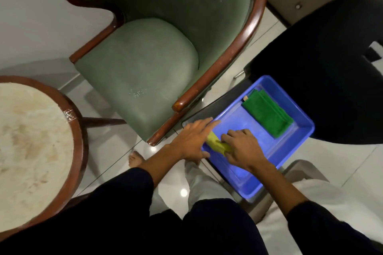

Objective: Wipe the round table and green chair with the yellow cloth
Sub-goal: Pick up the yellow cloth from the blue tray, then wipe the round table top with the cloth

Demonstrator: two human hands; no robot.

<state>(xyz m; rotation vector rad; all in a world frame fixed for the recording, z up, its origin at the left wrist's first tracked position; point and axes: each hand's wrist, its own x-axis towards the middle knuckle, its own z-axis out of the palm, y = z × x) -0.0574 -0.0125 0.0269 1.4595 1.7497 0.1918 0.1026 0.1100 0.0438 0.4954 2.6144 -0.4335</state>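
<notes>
While the yellow cloth (pixel 217 144) lies at the near-left corner of the blue tray (pixel 300 109), the left hand (pixel 191 141) rests flat with open fingers and the right hand (pixel 241 148) presses it, grip unclear, so better gather it fully before lifting.

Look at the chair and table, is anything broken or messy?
Yes. The round table has brownish stains on its pale top and a shiny taped patch on its wooden rim. The green chair has small white specks on seat and backrest.
</notes>
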